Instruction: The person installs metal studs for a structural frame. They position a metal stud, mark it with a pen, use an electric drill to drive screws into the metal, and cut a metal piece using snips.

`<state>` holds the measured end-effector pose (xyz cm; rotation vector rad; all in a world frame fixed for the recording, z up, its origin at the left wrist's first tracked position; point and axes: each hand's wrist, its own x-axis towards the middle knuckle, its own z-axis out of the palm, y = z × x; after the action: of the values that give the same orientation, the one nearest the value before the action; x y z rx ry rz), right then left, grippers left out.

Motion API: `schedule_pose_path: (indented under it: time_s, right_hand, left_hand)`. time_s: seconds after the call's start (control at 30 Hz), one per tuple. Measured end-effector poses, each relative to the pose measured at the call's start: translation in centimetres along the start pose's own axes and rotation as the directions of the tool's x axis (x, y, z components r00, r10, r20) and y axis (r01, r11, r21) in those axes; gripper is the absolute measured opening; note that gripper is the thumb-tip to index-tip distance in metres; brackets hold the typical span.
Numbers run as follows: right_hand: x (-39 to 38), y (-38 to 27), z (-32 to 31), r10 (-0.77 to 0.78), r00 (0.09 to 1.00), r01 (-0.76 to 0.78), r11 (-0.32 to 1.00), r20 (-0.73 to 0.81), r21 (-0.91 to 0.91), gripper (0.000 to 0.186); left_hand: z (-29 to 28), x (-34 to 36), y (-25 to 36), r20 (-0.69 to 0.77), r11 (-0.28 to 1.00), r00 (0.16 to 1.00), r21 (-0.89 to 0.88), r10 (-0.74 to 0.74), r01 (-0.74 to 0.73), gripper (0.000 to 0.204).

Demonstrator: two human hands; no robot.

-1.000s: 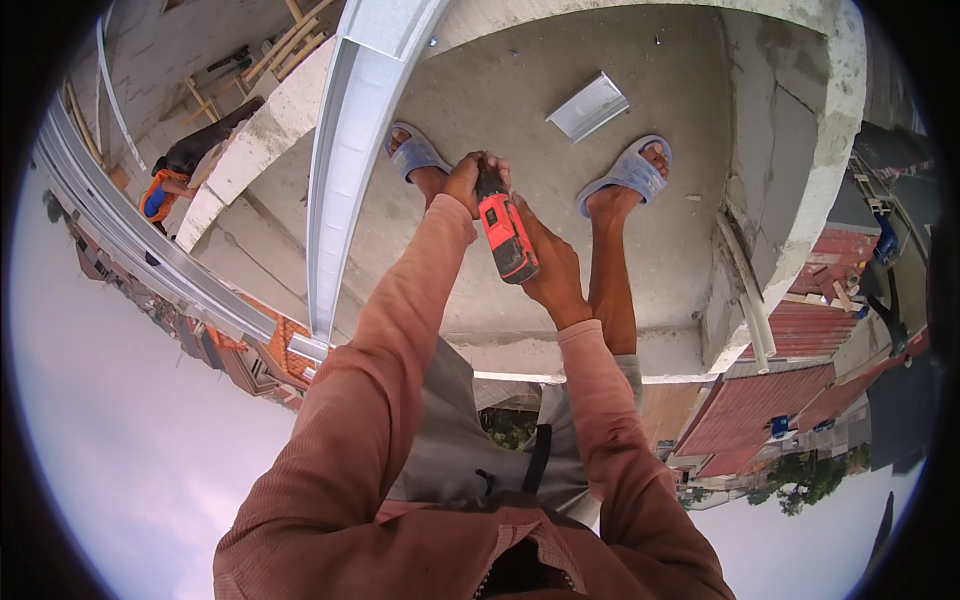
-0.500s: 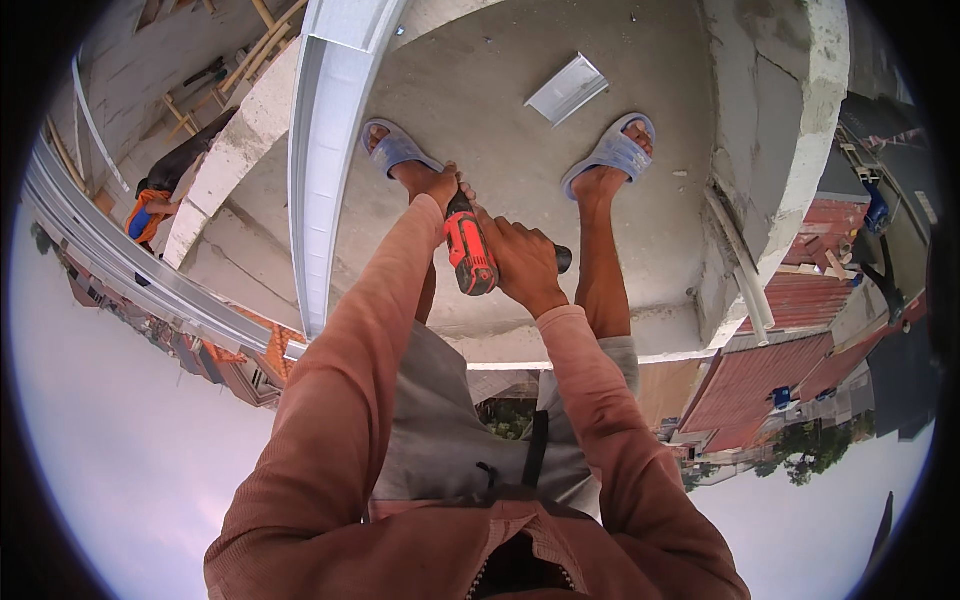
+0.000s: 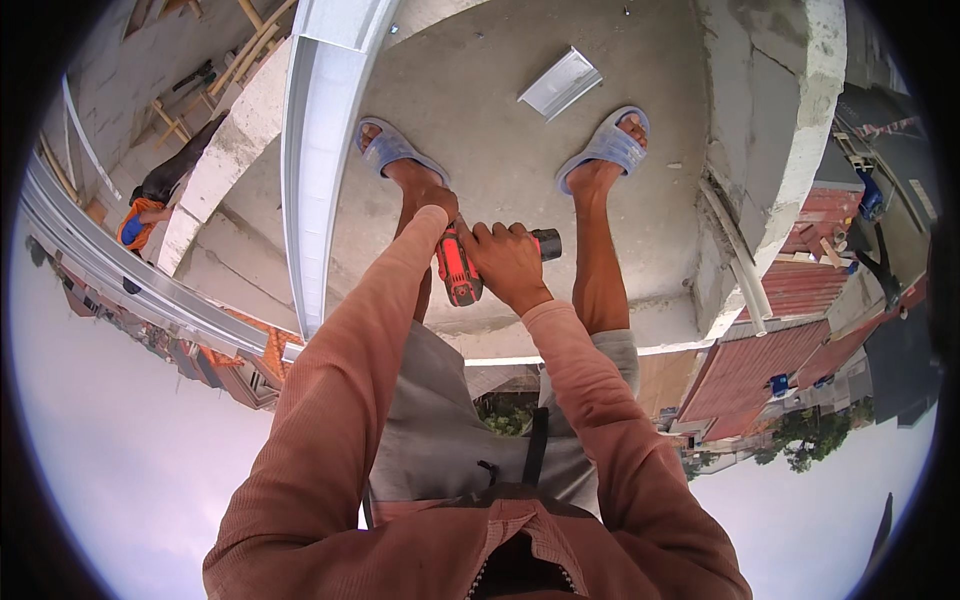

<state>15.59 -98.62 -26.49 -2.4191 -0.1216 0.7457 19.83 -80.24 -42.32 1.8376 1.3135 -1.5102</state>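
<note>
A red and black cordless drill [image 3: 459, 272] is held low between my legs, above the concrete floor. My right hand [image 3: 508, 263] wraps round its handle from above, and the black battery [image 3: 547, 244] sticks out to the right of my knuckles. Closed at the nose of the drill is my left hand [image 3: 437, 201], its fingertips mostly hidden behind the wrist and the tool. Whether a bit or screw sits in the nose cannot be seen. Left of my left forearm stands a long silvery metal channel [image 3: 312, 170].
A short offcut of metal channel [image 3: 561, 84] lies on the floor between my sandalled feet. Low concrete walls [image 3: 775, 190] edge the floor, with a pipe [image 3: 738, 255] along the right one. More long channels [image 3: 130, 270] lie at left, near another person [image 3: 147, 218]. Rooftops [image 3: 757, 375] show below.
The drill and both hands have dropped slightly toward my body. My left hand has closed up and turned at the drill's nose, and more of the battery shows beside my right hand.
</note>
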Motion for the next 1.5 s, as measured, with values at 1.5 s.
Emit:
schedule_pose_path:
  time_s: [1.5]
  right_hand:
    - [6.4,1.1,9.6,0.074,0.901,0.014,0.980,0.427,-0.198,0.033]
  left_hand:
    - [-39.8,10.6,-8.6,-0.276,0.561,0.956,-0.808,-0.094,-0.179,0.035]
